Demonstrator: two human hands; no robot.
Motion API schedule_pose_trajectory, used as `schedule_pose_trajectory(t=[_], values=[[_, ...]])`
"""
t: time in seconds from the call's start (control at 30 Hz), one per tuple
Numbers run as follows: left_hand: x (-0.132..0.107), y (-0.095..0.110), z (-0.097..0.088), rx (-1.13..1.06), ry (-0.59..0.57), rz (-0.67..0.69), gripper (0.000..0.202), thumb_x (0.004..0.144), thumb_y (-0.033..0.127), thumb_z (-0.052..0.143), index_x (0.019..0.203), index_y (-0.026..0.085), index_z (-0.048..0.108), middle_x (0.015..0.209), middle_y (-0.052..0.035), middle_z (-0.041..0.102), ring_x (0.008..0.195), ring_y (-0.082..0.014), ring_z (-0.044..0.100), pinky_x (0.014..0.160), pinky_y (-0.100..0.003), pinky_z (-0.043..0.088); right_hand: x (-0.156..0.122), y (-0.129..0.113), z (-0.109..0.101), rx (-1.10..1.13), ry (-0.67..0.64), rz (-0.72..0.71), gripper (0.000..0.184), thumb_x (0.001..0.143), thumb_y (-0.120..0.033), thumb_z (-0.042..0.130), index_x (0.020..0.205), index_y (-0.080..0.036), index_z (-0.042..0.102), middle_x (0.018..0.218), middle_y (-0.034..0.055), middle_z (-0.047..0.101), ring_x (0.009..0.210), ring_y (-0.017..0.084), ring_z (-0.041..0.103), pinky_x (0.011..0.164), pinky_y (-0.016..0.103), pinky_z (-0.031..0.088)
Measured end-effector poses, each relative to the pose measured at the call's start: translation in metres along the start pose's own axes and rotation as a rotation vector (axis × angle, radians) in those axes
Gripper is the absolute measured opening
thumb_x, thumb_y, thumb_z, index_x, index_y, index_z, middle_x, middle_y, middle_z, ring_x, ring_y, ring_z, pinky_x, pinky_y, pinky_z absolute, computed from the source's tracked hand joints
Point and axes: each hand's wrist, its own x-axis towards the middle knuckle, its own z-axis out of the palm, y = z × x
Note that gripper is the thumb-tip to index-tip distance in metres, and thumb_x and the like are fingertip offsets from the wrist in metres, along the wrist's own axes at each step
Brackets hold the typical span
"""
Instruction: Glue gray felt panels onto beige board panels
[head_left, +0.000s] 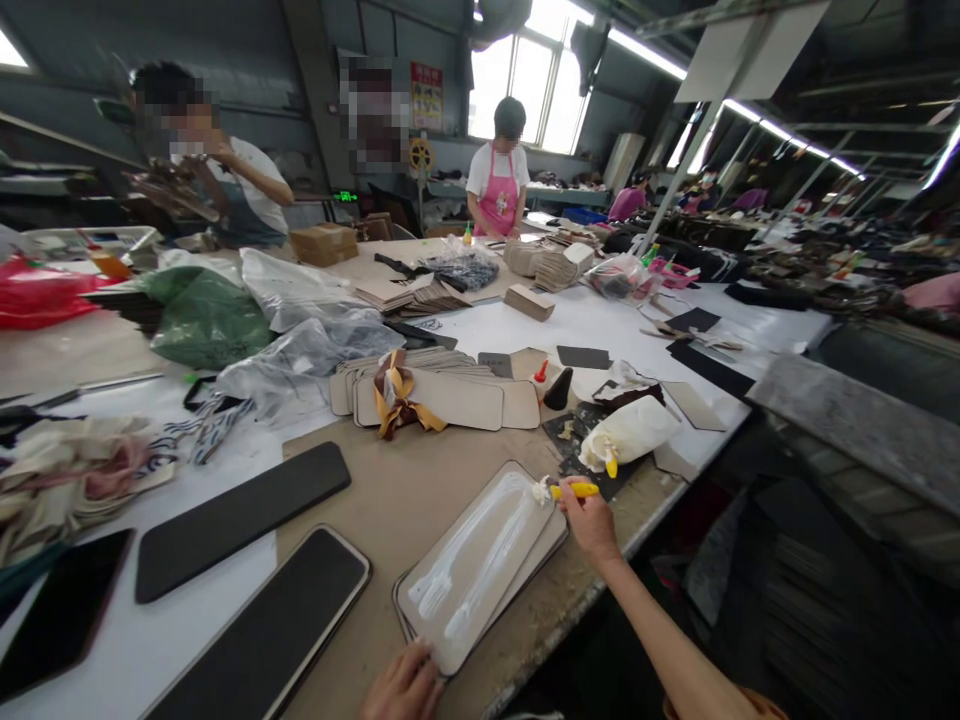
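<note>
My right hand (591,520) is closed around a yellow-handled glue brush (564,490), whose white tip rests on the far end of a rounded cardboard panel (480,565). White glue streaks run along that panel, which lies on top of another. My left hand (405,685) presses down on the panel's near corner, fingers curled at its edge. A white glue bag (630,432) lies just beyond the brush.
Black fabric-covered panels (240,515) lie to the left on the table (420,490). A stack of bare cardboard panels (442,395) with a yellow ribbon sits behind. Plastic bags (300,345) crowd the left. Other people work at the far end. The table edge runs right.
</note>
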Motion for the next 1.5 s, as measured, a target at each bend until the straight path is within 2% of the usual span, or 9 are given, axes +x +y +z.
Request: schedule_pose_trajectory(t=[0.13, 0.23, 0.5, 0.63, 0.8, 1.03, 1.27, 1.37, 1.5], values=[[0.005, 0.007, -0.006, -0.033, 0.014, -0.081, 0.035, 0.092, 0.034, 0.032, 0.083, 0.023, 0.064, 0.089, -0.0033, 0.068, 0.085, -0.0145, 0.066, 0.077, -0.022, 0.055, -0.022, -0.003, -0.013, -0.103, -0.013, -0.039, 0.038, 0.074, -0.056, 0.048, 0.076, -0.019, 0.056, 0.073, 0.0052, 0.063, 0.055, 0.019, 0.062, 0.060, 0.031, 0.050], [0.008, 0.012, -0.012, -0.064, 0.041, -0.134, 0.037, 0.092, 0.034, 0.031, 0.080, 0.023, 0.064, 0.089, -0.0033, 0.068, 0.083, -0.0146, 0.066, 0.076, -0.023, 0.055, -0.045, -0.008, -0.012, -0.125, -0.053, -0.058, 0.036, 0.078, -0.054, 0.046, 0.078, -0.019, 0.055, 0.073, 0.0047, 0.062, 0.055, 0.019, 0.062, 0.058, 0.030, 0.049], [0.017, 0.017, -0.024, -0.135, -0.002, -0.181, 0.035, 0.092, 0.032, 0.033, 0.080, 0.021, 0.064, 0.087, -0.0047, 0.067, 0.080, -0.0176, 0.065, 0.071, -0.031, 0.057, -0.139, -0.039, 0.029, -0.002, -0.275, -0.039, 0.030, 0.083, -0.047, 0.047, 0.079, -0.019, 0.057, 0.072, 0.0036, 0.060, 0.059, 0.017, 0.061, 0.059, 0.027, 0.050], [0.015, 0.018, -0.023, -0.180, -0.018, -0.200, 0.029, 0.091, 0.027, 0.036, 0.084, 0.021, 0.064, 0.089, -0.0049, 0.067, 0.082, -0.0174, 0.065, 0.072, -0.032, 0.057, -0.167, -0.046, 0.044, 0.097, -0.378, 0.073, 0.032, 0.082, -0.049, 0.048, 0.080, -0.018, 0.057, 0.071, 0.0033, 0.060, 0.059, 0.018, 0.062, 0.057, 0.027, 0.052], [0.012, 0.017, -0.024, -0.208, -0.030, -0.220, 0.019, 0.087, 0.019, 0.044, 0.088, 0.021, 0.063, 0.092, -0.0045, 0.066, 0.087, -0.0168, 0.063, 0.076, -0.031, 0.056, -0.153, -0.050, 0.050, 0.235, -0.275, 0.235, 0.039, 0.076, -0.056, 0.053, 0.082, -0.017, 0.055, 0.070, 0.0038, 0.062, 0.058, 0.020, 0.063, 0.058, 0.029, 0.054], [0.017, 0.022, -0.027, -0.188, -0.086, -0.265, 0.017, 0.086, 0.016, 0.045, 0.082, 0.019, 0.061, 0.090, -0.0045, 0.065, 0.086, -0.0166, 0.063, 0.077, -0.030, 0.056, -0.113, -0.042, 0.069, 0.219, -0.384, 0.143, 0.039, 0.075, -0.057, 0.053, 0.081, -0.018, 0.054, 0.068, 0.0012, 0.061, 0.058, 0.018, 0.063, 0.059, 0.029, 0.053], [0.019, 0.027, -0.029, -0.160, -0.120, -0.315, 0.018, 0.085, 0.013, 0.044, 0.086, 0.020, 0.061, 0.096, -0.0048, 0.065, 0.093, -0.0164, 0.062, 0.083, -0.030, 0.054, -0.046, -0.025, 0.025, -0.033, -0.194, 0.008, 0.048, 0.074, -0.064, 0.048, 0.084, -0.018, 0.055, 0.071, 0.0055, 0.064, 0.062, 0.021, 0.063, 0.065, 0.033, 0.050], [0.021, 0.029, -0.031, -0.153, -0.140, -0.327, 0.019, 0.085, 0.013, 0.044, 0.088, 0.020, 0.061, 0.097, -0.0047, 0.065, 0.094, -0.0160, 0.061, 0.084, -0.030, 0.053, -0.052, -0.034, 0.026, 0.027, -0.298, 0.050, 0.046, 0.073, -0.063, 0.051, 0.084, -0.018, 0.055, 0.071, 0.0050, 0.063, 0.060, 0.021, 0.063, 0.063, 0.032, 0.051], [0.024, 0.033, -0.033, -0.120, -0.143, -0.329, 0.020, 0.086, 0.013, 0.042, 0.088, 0.018, 0.061, 0.096, -0.0059, 0.065, 0.095, -0.0177, 0.061, 0.084, -0.033, 0.053, -0.098, -0.048, 0.052, 0.202, -0.578, 0.153, 0.041, 0.074, -0.059, 0.055, 0.082, -0.019, 0.056, 0.071, 0.0027, 0.062, 0.057, 0.019, 0.063, 0.056, 0.029, 0.053]])
